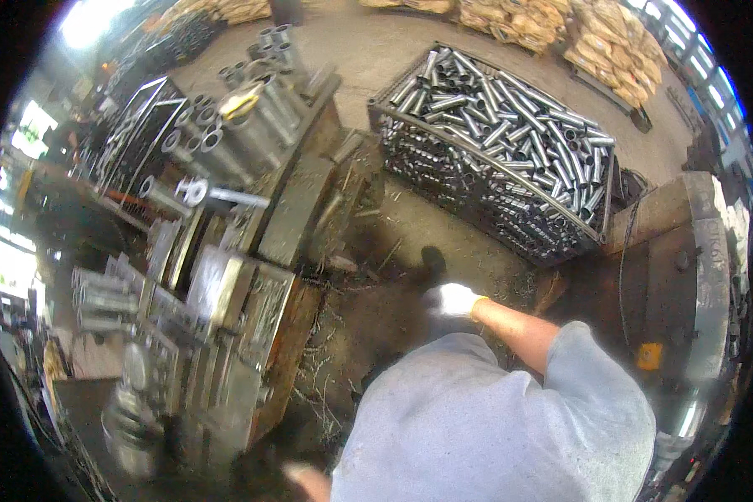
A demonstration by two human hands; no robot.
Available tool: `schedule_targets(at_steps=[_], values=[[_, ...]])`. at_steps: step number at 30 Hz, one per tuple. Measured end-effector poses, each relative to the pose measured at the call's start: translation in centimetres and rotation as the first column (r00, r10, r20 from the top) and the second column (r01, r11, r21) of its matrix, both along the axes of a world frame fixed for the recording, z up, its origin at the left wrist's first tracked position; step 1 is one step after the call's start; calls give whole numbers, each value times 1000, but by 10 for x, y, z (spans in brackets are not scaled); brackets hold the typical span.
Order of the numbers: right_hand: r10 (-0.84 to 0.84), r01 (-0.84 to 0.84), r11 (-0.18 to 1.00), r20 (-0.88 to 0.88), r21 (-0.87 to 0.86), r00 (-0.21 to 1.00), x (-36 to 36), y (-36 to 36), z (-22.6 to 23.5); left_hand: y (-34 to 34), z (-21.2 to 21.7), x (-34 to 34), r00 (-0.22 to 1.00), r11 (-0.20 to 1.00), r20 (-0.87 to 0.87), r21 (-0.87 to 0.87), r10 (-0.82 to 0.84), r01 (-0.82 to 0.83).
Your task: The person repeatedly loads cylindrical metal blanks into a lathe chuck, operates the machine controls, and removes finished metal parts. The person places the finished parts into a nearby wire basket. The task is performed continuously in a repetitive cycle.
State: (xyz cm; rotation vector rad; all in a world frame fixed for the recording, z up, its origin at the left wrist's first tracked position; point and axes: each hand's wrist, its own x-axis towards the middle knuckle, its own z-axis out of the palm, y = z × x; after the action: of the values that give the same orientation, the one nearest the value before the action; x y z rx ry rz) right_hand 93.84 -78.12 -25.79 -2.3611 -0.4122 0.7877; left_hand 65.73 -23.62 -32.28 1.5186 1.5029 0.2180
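My right hand [452, 301], in a white work glove, is in front of my body, close to my dark trousers. Its fingers point left and are too unclear to show whether they are closed. Nothing can be made out in it. At the lower edge, my left hand [296, 475] is a pale smear, partly cut off, near the steel machine bench [276, 326]. Beyond my right hand stands a wire-mesh crate [477, 213], heaped with short shiny metal tubes [510, 117].
Larger grey pipes [268, 117] stand upright on the left bench, a yellow cloth or glove [239, 104] on them. Metal shavings [322, 368] litter the floor beside it. A tall metal panel [665, 251] borders the right side. Stacked tan sacks [615, 50] are at the back.
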Motion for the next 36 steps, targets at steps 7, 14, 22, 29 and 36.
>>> schedule_targets(at_steps=[7,14,22,29,36], values=[[-469,458,880,78,124,880,122,-187,2,-244,-39,326,850,716,77,-502,-521,485],[-673,713,685,247,-149,698,423,-397,-52,-519,10,624,18,-12,-274,110,-962,994],[-592,687,523,366,-505,719,734,-508,-176,-687,-54,829,-597,-927,-737,110,-318,357],[-585,511,359,239,-781,775,809,-505,-257,-691,-84,817,-497,-726,-559,324,-664,607],[-574,322,570,-87,-756,814,780,-527,-224,-691,-78,820,-560,-766,-568,219,-604,604]])
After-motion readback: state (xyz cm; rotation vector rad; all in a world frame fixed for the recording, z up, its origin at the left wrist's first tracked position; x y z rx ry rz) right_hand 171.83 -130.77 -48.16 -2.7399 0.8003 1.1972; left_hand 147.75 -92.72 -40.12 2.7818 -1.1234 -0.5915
